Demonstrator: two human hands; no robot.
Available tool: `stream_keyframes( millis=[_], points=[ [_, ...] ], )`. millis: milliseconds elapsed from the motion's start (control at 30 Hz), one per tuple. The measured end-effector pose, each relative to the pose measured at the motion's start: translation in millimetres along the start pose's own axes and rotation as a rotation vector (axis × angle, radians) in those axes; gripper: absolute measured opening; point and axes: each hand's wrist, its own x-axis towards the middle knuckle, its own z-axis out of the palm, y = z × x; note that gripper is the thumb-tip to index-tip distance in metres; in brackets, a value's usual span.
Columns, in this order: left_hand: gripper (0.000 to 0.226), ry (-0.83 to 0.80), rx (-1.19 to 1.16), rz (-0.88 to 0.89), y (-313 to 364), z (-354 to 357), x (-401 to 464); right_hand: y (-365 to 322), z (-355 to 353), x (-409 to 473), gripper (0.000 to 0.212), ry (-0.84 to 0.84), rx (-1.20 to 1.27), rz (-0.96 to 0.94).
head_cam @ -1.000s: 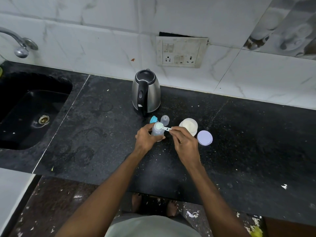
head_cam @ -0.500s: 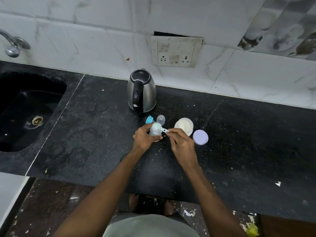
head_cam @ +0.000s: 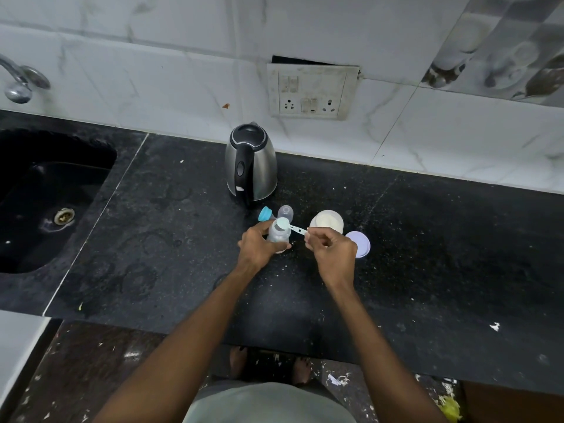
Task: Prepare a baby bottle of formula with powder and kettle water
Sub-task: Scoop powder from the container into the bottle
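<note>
My left hand [head_cam: 259, 247] grips a clear baby bottle [head_cam: 277, 236] standing on the black counter [head_cam: 442, 254]. My right hand [head_cam: 331, 253] pinches the handle of a pale scoop [head_cam: 288, 226], whose bowl sits tipped over the bottle's open mouth. An open tub of cream-coloured powder [head_cam: 326, 223] stands just right of the bottle, its lilac lid [head_cam: 360, 244] lying beside it. Behind the bottle lie a blue ring with teat [head_cam: 265, 214] and a clear cap [head_cam: 285, 212]. The steel kettle [head_cam: 251, 164] stands farther back, its lid closed.
A dark sink [head_cam: 45, 199] with a tap [head_cam: 18, 80] is sunk into the counter at the left. A wall socket plate [head_cam: 311, 91] sits above the kettle. White specks dot the counter; its front edge runs just before my body.
The scoop has turned over the bottle mouth, so its bowl now faces down more. Both hands stay at the bottle; the camera has shifted slightly.
</note>
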Motion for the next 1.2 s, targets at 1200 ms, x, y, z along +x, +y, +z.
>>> stream_keyframes(
  millis=[1200],
  points=[
    [0.058, -0.009, 0.070, -0.037, -30.3, 20.5, -0.7, 16.3, -61.1, 79.7, 0.021, -0.361, -1.062, -0.477]
  ],
)
